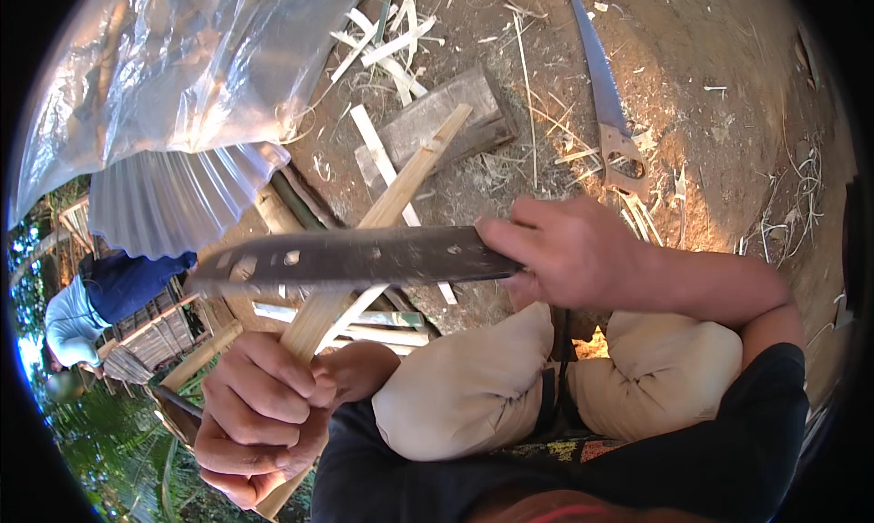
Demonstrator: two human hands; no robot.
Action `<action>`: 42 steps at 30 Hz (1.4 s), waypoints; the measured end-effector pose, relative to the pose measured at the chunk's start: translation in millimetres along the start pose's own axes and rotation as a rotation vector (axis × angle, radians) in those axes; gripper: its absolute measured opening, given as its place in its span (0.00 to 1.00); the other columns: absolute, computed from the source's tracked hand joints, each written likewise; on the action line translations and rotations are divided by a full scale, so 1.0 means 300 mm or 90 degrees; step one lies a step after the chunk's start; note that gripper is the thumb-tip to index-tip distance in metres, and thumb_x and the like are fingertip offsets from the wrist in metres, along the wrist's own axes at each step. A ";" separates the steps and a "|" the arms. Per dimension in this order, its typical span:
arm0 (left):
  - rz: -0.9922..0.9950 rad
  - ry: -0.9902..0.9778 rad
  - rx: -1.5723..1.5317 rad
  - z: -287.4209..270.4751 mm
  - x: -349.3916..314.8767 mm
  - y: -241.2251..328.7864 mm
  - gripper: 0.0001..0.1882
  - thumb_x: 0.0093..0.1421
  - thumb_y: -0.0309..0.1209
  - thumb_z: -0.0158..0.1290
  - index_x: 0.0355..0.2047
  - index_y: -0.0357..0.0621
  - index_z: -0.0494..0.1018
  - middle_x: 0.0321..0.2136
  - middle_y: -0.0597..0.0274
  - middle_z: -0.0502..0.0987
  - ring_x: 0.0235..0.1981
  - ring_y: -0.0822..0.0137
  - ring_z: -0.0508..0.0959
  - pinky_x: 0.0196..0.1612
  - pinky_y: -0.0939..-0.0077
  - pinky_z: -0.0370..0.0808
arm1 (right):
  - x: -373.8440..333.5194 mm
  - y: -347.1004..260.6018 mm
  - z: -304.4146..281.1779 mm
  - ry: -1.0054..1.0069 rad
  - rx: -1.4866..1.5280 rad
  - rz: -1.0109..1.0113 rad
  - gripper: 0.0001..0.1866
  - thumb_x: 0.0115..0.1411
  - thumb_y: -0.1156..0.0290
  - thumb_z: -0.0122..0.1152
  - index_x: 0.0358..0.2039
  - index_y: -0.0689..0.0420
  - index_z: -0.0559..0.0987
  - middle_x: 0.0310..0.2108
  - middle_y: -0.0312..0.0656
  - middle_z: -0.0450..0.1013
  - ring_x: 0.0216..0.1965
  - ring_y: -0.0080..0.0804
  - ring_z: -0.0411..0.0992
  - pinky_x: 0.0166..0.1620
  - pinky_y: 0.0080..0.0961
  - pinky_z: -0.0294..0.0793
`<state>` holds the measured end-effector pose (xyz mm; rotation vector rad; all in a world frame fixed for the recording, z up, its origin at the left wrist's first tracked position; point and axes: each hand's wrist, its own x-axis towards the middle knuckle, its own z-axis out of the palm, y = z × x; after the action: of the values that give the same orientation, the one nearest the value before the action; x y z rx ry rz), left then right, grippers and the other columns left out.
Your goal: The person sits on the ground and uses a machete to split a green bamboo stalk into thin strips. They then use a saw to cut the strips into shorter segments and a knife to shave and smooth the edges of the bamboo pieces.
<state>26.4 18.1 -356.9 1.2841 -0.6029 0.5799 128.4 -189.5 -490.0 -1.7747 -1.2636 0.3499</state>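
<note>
My left hand (264, 414) is closed round the lower part of a bamboo strip (401, 191), which slants up and away to the right. My right hand (569, 250) grips a machete (364, 257); its handle is hidden inside my fingers. The wide dark blade has several holes along it and points left, lying across the strip a little above my left hand. Its edges are slightly smeared by motion. Whether the blade touches the strip or passes just over it, I cannot tell. The strip's far end overlaps a wooden block (455, 113) on the ground.
A handsaw (605, 86) lies on the dirt at the far right. Pale bamboo shavings (391, 45) are scattered near the block. Plastic sheeting (191, 59) and a corrugated clear panel (173, 200) stand at the left. Beyond them another person (82, 314) bends over. Cut bamboo pieces (382, 327) lie by my knees.
</note>
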 end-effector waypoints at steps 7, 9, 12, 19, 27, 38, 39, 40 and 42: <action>0.034 0.042 0.088 -0.048 0.000 0.011 0.21 0.65 0.45 0.46 0.19 0.45 0.64 0.06 0.72 0.62 0.04 0.79 0.59 0.10 0.80 0.66 | 0.007 0.169 0.080 -0.019 -0.108 0.179 0.11 0.59 0.64 0.60 0.38 0.55 0.71 0.26 0.47 0.70 0.22 0.47 0.73 0.26 0.42 0.74; 0.036 0.029 0.078 -0.012 -0.005 -0.009 0.20 0.65 0.42 0.45 0.18 0.47 0.63 0.06 0.73 0.59 0.06 0.80 0.55 0.13 0.82 0.58 | 0.005 0.061 0.032 -0.052 -0.109 0.112 0.12 0.56 0.64 0.62 0.37 0.54 0.71 0.26 0.46 0.69 0.23 0.45 0.74 0.26 0.40 0.75; 0.017 0.001 -0.041 0.009 0.021 -0.045 0.20 0.65 0.41 0.42 0.17 0.48 0.63 0.05 0.73 0.56 0.07 0.79 0.51 0.16 0.80 0.51 | 0.015 0.090 0.031 0.057 -0.051 -0.018 0.13 0.55 0.64 0.63 0.35 0.54 0.72 0.25 0.45 0.70 0.23 0.45 0.74 0.26 0.39 0.75; 0.019 0.031 0.098 -0.045 0.009 -0.009 0.19 0.65 0.42 0.44 0.19 0.45 0.65 0.06 0.71 0.61 0.05 0.77 0.56 0.10 0.78 0.63 | 0.013 0.211 0.079 -0.053 -0.164 0.261 0.17 0.52 0.62 0.67 0.39 0.54 0.74 0.25 0.46 0.72 0.24 0.47 0.74 0.27 0.40 0.74; -0.012 0.018 0.066 -0.037 0.028 0.011 0.21 0.65 0.43 0.43 0.17 0.48 0.64 0.06 0.73 0.55 0.06 0.79 0.52 0.14 0.79 0.53 | 0.026 0.371 0.111 -0.072 -0.044 0.364 0.13 0.61 0.60 0.58 0.39 0.55 0.72 0.25 0.50 0.73 0.24 0.49 0.75 0.28 0.44 0.75; -0.055 0.024 0.048 -0.062 0.034 0.006 0.19 0.66 0.41 0.40 0.18 0.49 0.63 0.08 0.74 0.54 0.10 0.79 0.48 0.22 0.76 0.51 | 0.032 0.384 0.120 -0.087 -0.156 0.315 0.13 0.64 0.60 0.55 0.41 0.55 0.73 0.26 0.50 0.75 0.28 0.50 0.77 0.32 0.46 0.77; -0.052 0.026 0.042 -0.056 0.043 -0.002 0.19 0.66 0.41 0.40 0.18 0.49 0.63 0.08 0.74 0.54 0.10 0.79 0.49 0.21 0.76 0.51 | 0.052 0.432 0.096 -0.134 -0.167 0.369 0.14 0.64 0.59 0.54 0.42 0.56 0.72 0.26 0.50 0.76 0.28 0.50 0.77 0.33 0.47 0.77; -0.049 0.028 0.036 -0.049 0.053 -0.009 0.20 0.67 0.41 0.40 0.18 0.49 0.63 0.08 0.74 0.54 0.10 0.79 0.49 0.21 0.76 0.51 | 0.064 0.457 0.070 -0.180 -0.179 0.423 0.14 0.64 0.59 0.54 0.43 0.56 0.72 0.26 0.51 0.76 0.28 0.51 0.77 0.33 0.48 0.76; -0.032 0.020 0.025 -0.073 0.048 -0.016 0.20 0.66 0.41 0.40 0.18 0.49 0.63 0.08 0.75 0.55 0.10 0.79 0.49 0.21 0.76 0.51 | 0.081 0.315 0.070 -0.160 -0.192 0.379 0.15 0.65 0.60 0.52 0.44 0.57 0.71 0.26 0.52 0.77 0.29 0.52 0.78 0.32 0.48 0.77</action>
<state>42.0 39.7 -354.1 1.3219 -0.5346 0.5717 182.4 -164.8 -570.1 -2.4194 -0.9607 0.7679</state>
